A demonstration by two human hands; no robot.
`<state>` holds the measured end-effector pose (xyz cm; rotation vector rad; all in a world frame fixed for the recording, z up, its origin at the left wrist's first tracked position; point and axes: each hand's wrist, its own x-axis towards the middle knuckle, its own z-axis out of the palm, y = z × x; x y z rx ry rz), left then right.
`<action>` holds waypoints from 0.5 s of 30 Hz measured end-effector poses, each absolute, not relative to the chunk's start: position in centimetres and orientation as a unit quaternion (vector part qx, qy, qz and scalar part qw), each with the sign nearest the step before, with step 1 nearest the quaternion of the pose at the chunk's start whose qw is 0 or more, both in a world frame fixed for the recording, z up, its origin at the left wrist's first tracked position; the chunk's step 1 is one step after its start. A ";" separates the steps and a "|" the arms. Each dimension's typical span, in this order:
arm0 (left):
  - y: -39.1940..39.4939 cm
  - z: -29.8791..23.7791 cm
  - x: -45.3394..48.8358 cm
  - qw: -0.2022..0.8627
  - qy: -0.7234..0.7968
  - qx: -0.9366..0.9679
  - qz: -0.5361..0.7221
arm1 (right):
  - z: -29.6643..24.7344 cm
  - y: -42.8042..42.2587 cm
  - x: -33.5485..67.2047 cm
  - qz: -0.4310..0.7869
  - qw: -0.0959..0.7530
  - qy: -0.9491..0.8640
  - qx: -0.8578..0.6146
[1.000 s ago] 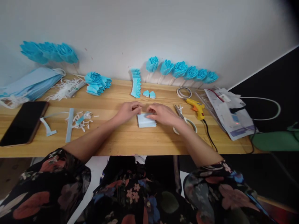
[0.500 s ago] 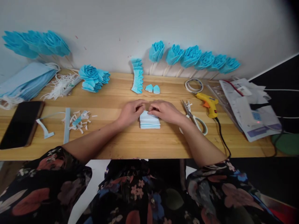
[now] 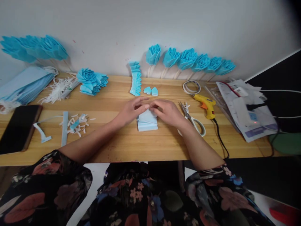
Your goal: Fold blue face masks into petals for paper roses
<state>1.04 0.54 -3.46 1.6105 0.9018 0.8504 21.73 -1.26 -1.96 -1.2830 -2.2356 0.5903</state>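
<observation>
A small stack of light blue squares [image 3: 147, 121] lies in the middle of the wooden table [image 3: 145, 144]. My left hand [image 3: 131, 110] rests at the stack's far left edge, fingers pinched together at its top sheet. My right hand [image 3: 167, 112] meets it from the right, fingertips pressed onto the same far edge. The fingertips of both hands touch above the stack. Just behind them lie two small folded blue petals [image 3: 150, 91] and a pleated blue strip [image 3: 135, 79].
Scissors [image 3: 192, 118] and a yellow glue gun [image 3: 205, 104] with a black cord lie right of my hands, a tape ring [image 3: 191, 87] behind. Blue roses [image 3: 188, 59] lean on the wall. A phone [image 3: 17, 127], scraps [image 3: 76, 121] and blue masks [image 3: 22, 83] sit left; papers [image 3: 249, 113] right.
My head shifted a little, so the view moved slightly. Both hands stayed at the stack's far edge, and my left fingers now stretch further over it toward the right hand.
</observation>
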 end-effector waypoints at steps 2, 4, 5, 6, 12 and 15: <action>0.3 -4.1 1.0 0.560 0.368 0.653 0.352 | -1.7 -1.5 21.6 0.213 0.265 -0.817 -0.466; 0.1 -4.5 0.9 0.579 0.368 0.640 0.346 | -1.5 -1.8 21.4 0.211 0.292 -0.813 -0.458; 0.0 -4.6 0.9 0.585 0.373 0.635 0.338 | -1.4 -1.9 21.3 0.210 0.306 -0.809 -0.456; 0.0 -4.6 0.9 0.593 0.379 0.631 0.327 | -1.3 -2.0 21.3 0.210 0.321 -0.803 -0.457; 0.5 -4.2 0.4 0.631 0.380 0.572 0.361 | -0.9 -2.3 21.4 0.244 0.383 -0.741 -0.494; 1.0 -4.0 0.3 0.650 0.364 0.518 0.420 | -0.9 -2.3 21.5 0.261 0.386 -0.741 -0.484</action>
